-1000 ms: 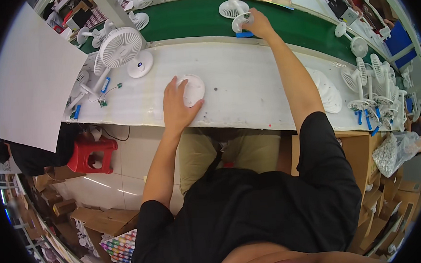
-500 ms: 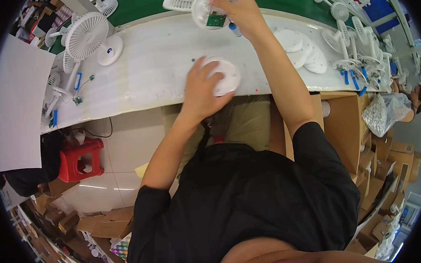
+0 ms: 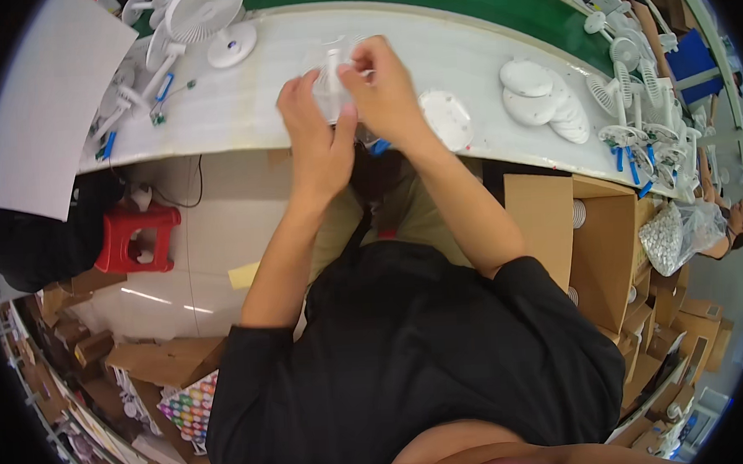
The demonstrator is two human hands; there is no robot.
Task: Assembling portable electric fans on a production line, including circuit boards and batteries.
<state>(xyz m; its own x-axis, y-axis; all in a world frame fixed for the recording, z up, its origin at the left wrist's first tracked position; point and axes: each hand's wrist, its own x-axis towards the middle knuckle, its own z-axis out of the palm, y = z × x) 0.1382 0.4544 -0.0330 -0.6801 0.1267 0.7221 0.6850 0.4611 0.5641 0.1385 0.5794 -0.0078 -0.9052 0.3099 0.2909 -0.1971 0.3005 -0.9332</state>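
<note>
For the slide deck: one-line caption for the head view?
Both hands, left hand and right hand, hold a small white fan part above the white workbench.

Fan [image 3: 209,18] on bench [image 3: 239,113], perhaps upright

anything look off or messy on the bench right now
Nothing looks damaged or spilled. Both hands, left hand and right hand, hold a white fan part over the white bench. A round white base lies flat beside them.

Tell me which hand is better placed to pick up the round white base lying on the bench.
Right hand: the round white base lies just beside it. The left hand is farther off, on the other side of the white fan part both hands hold.
</note>
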